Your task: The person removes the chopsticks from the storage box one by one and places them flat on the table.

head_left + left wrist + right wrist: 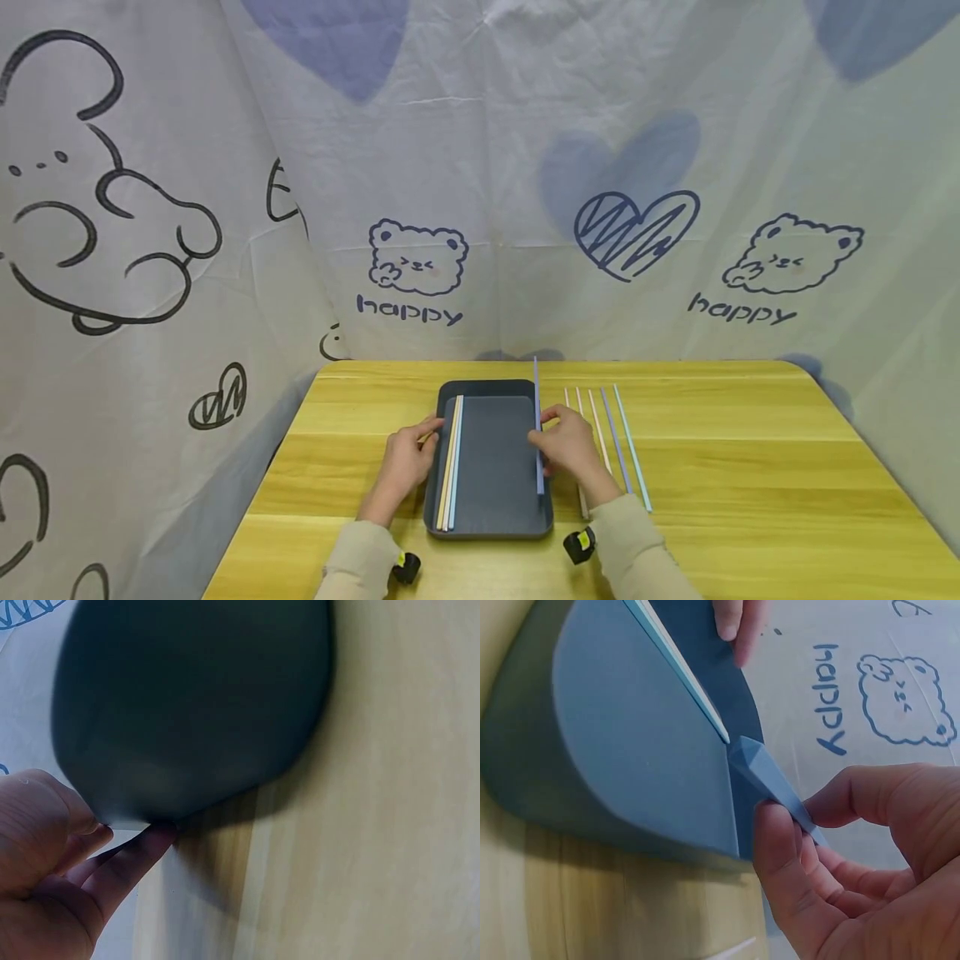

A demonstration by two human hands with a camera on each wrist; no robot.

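Observation:
A dark grey tray (495, 467) lies on the table, with thin straight sticks (452, 467) in yellow, white and light blue side by side along its left side. At the tray's left wall, my left hand (408, 454) grips the rim; its fingers (127, 874) touch the outside of the wall in the left wrist view. My right hand (570, 442) pinches a purple stick (538, 467) between thumb and fingers. That stick is lengthwise over the tray's right edge, and its faceted near end (754, 761) shows in the right wrist view.
Right of the tray, several more sticks (630, 442) in pink, white, purple and light blue lie on the wooden table (750, 467), partly hidden by my right arm. A printed cloth (525, 292) hangs behind the table and along its left.

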